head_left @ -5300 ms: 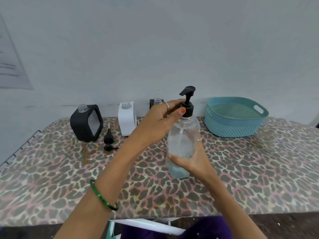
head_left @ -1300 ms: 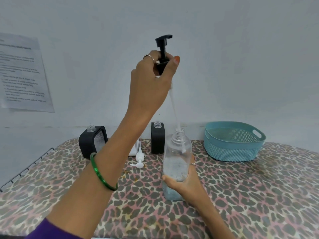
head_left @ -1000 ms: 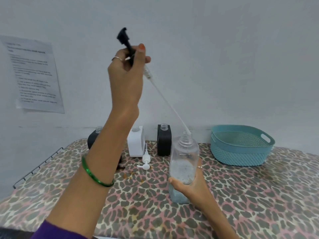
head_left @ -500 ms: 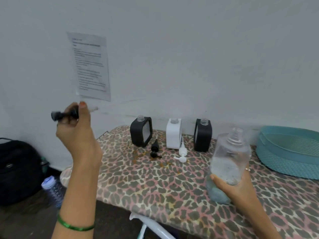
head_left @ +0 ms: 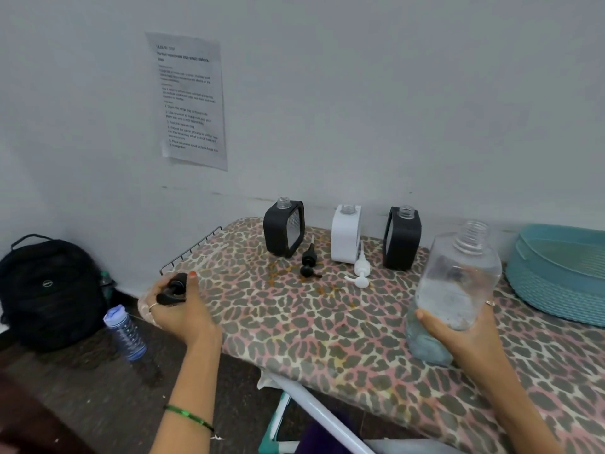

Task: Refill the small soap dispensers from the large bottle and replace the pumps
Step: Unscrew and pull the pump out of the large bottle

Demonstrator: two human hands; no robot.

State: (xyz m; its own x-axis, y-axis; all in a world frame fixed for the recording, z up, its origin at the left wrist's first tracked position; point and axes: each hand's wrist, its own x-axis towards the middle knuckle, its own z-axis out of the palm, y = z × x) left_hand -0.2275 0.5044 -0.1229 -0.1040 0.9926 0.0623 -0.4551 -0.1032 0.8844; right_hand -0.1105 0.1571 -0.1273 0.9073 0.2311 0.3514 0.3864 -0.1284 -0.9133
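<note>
The large bottle, uncapped for pouring, is gripped by the right hand; its pump, at nine o'clock, is clasped in the left hand.

We note both forearms bare. The left hand carries a thin ring and an orange-red painted thumbnail; a slim green bangle circles that wrist. The right hand wears a small ring. A patch of purple garment shows at the bottom edge.
</note>
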